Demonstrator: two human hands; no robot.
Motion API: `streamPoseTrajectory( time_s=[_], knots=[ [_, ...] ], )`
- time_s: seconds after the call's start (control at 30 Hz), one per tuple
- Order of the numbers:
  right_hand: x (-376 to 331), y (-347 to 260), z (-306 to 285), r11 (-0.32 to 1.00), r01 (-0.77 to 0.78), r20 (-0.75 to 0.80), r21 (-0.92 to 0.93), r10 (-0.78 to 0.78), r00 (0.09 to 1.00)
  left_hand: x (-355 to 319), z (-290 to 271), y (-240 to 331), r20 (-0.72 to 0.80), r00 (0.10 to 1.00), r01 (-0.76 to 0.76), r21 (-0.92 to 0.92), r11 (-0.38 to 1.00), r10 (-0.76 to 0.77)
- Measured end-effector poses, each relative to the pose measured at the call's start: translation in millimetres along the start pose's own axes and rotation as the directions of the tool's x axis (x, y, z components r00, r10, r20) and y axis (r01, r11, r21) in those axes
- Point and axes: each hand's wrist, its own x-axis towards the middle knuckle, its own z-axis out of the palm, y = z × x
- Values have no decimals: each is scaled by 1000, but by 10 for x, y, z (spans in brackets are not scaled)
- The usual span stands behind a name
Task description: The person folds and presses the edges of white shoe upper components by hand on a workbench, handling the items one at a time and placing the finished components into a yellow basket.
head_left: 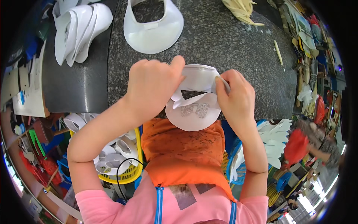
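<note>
Between my hands is a white curved piece (194, 120) that looks like a shoe upper, with a band at its far side and a speckled decoration near its rounded end. My left hand (154, 87) is closed at the band's left side, thumb and fingers on its edge. My right hand (236, 95) pinches the right side of the band. The piece is held at the near edge of the dark speckled table (138, 87), with its rounded end in front of my orange apron (182, 145). The fingers' undersides are partly hidden.
Another white piece (153, 39) lies flat beyond my left hand. Nested white pieces (84, 33) stand at the far left. Cream strips (242, 11) lie at the far right, with one loose strip (278, 52) nearer. Below are a yellow basket (138, 149) and a blue basket (240, 175).
</note>
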Motion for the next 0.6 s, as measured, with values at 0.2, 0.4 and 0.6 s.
streamPoseTrajectory(
  time_s=[0.2, 0.4, 0.6],
  knots=[
    [26, 100, -55, 984, 47, -11, -169, -49, 999, -44, 306, -123, -265, 754, -552, 241, 798, 601],
    [7, 339, -104, 957, -59, 46, 283, 48, 998, -59, 232, -67, -223, 819, -509, 146, 848, 529],
    [17, 317, -115, 872, -241, 180, 426, 180, 967, -78, 187, -106, -161, 819, -524, 179, 833, 551]
  ],
)
